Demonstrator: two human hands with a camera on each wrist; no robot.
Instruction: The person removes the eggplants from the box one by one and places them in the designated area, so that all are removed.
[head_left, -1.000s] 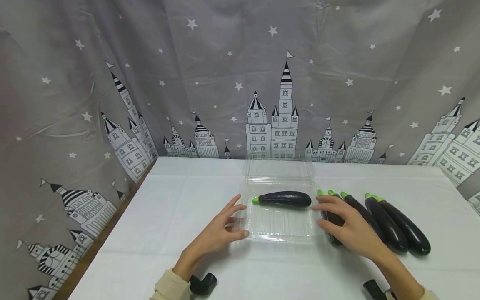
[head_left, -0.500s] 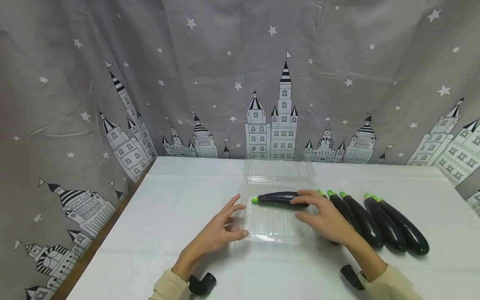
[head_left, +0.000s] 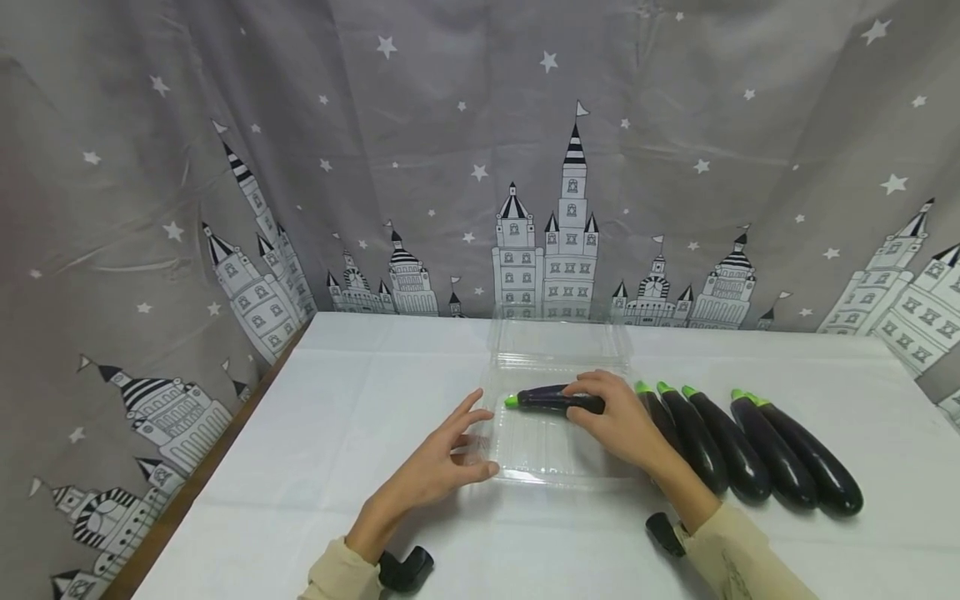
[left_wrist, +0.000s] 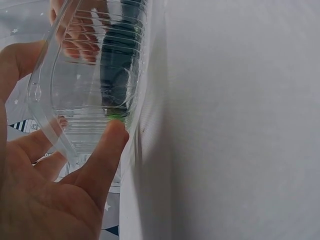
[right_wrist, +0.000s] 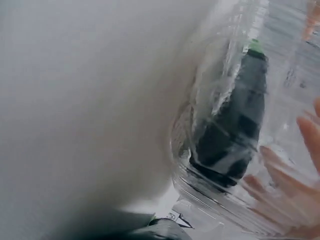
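An open clear plastic container (head_left: 528, 450) lies on the white table, its lid (head_left: 555, 340) folded back. Inside it a dark eggplant (head_left: 542, 398) lies crosswise, green stem end to the left. My left hand (head_left: 431, 467) holds the container's left side, thumb near the front corner and fingers spread farther back; the left wrist view shows the thumb against the plastic. My right hand (head_left: 618, 421) grips the eggplant's wide end, thumb in front and fingers behind, hiding that end. In the right wrist view the eggplant (right_wrist: 235, 115) shows through the container wall, with fingers beside it.
Several more eggplants (head_left: 738, 450) lie in a slanted row right of the container, close to my right forearm. A grey curtain (head_left: 420, 125) with castles and stars hangs behind the table. The table's wooden edge (head_left: 217, 450) runs along the left.
My right hand has moved left from the container's right side, onto the eggplant's wide end. The left hand and the container have stayed put.
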